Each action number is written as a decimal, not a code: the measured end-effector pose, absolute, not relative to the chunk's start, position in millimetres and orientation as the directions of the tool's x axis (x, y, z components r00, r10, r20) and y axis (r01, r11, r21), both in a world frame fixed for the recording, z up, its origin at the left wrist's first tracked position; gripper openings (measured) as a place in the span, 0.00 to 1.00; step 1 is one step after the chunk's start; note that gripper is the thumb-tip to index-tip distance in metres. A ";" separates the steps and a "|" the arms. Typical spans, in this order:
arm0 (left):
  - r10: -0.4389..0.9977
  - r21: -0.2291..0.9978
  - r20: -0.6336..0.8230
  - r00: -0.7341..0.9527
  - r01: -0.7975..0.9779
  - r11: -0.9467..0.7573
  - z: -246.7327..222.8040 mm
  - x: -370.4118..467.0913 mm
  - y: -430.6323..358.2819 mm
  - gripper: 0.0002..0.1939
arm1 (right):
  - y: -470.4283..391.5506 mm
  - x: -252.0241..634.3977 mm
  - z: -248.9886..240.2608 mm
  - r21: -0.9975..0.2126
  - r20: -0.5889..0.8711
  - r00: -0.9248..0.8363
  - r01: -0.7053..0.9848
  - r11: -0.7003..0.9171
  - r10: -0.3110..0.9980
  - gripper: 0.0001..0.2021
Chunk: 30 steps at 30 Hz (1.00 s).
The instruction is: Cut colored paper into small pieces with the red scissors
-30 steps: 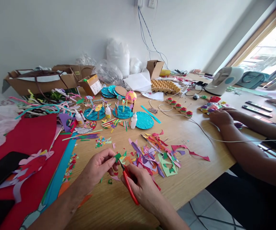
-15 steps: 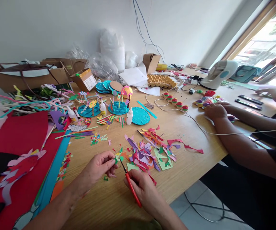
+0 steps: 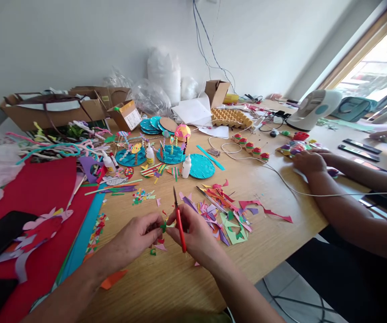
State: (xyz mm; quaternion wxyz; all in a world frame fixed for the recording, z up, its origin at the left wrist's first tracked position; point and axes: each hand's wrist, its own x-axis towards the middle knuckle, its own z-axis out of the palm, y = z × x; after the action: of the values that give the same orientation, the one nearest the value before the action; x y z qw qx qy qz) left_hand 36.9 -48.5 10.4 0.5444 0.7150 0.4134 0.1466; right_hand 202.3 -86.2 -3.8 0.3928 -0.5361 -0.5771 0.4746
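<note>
Left hand (image 3: 136,235), fingers closed on a green paper scrap (image 3: 163,227); right hand (image 3: 198,235) beside it, gripping red scissors (image 3: 180,226), blades upward; probably handling between cuts; another snip would need re-aiming; paper offcuts (image 3: 234,240) litter the wooden worktop (image 3: 257,251); farther off, a fan (image 3: 314,107), pale wall (image 3: 79,40)

A small piece of dark green paper (image 3: 163,226) is pinched between the left hand's (image 3: 143,232) fingertips, its outline mostly hidden, with the right hand's (image 3: 191,226) fingertips close against it. Red-handled scissors (image 3: 180,224) are held in the right hand above the wooden bench (image 3: 153,287), the narrow, dark blades pointed away from the wearer and seemingly closed, clear of the paper.
</note>
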 end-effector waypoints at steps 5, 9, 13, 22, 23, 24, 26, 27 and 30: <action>0.746 0.879 -0.227 0.626 0.462 -0.121 9.0 32.6 -44.7 0.07 | -70.7 196.9 -3.7 -0.940 0.019 -0.171 0.332 0.076 0.985 0.06; 0.778 0.929 -0.204 0.595 0.368 -0.038 6.8 32.0 -46.0 0.08 | -66.3 191.4 -5.7 -0.981 0.018 -0.101 0.192 0.037 0.995 0.06; 0.842 0.961 -0.120 0.527 0.275 -0.034 6.7 35.1 -49.5 0.09 | -67.9 183.4 -1.8 -0.999 0.033 -0.055 0.029 0.035 0.998 0.08; 0.893 0.984 -0.060 0.446 0.175 -0.021 13.5 21.6 -47.9 0.10 | -90.8 194.0 6.3 -0.880 0.005 -0.222 0.462 0.110 0.975 0.10; 0.895 0.985 -0.052 0.442 0.170 -0.027 15.0 21.2 -47.7 0.10 | -92.2 194.4 4.9 -0.858 0.004 -0.230 0.499 0.122 0.973 0.10; 0.897 0.986 -0.043 0.440 0.165 -0.034 16.3 21.2 -47.5 0.10 | -93.1 194.4 3.6 -0.838 0.006 -0.237 0.528 0.134 0.972 0.10; 0.898 0.987 -0.025 0.440 0.153 -0.047 17.8 21.7 -47.1 0.10 | -93.7 193.6 1.7 -0.812 0.012 -0.245 0.564 0.153 0.969 0.11; 0.897 0.988 -0.019 0.441 0.146 -0.051 18.2 22.1 -46.9 0.10 | -93.6 193.1 1.3 -0.804 0.015 -0.247 0.573 0.159 0.969 0.11; 0.894 0.989 -0.012 0.448 0.137 -0.055 18.7 22.8 -47.1 0.10 | -92.6 191.6 1.2 -0.791 0.026 -0.254 0.586 0.176 0.967 0.10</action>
State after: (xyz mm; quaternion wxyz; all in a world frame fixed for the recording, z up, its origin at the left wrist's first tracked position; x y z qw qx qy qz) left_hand 22.8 -47.1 18.7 0.5582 0.6420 0.4013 0.3392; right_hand 191.6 -92.6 1.2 0.2785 -0.5435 -0.7143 0.3418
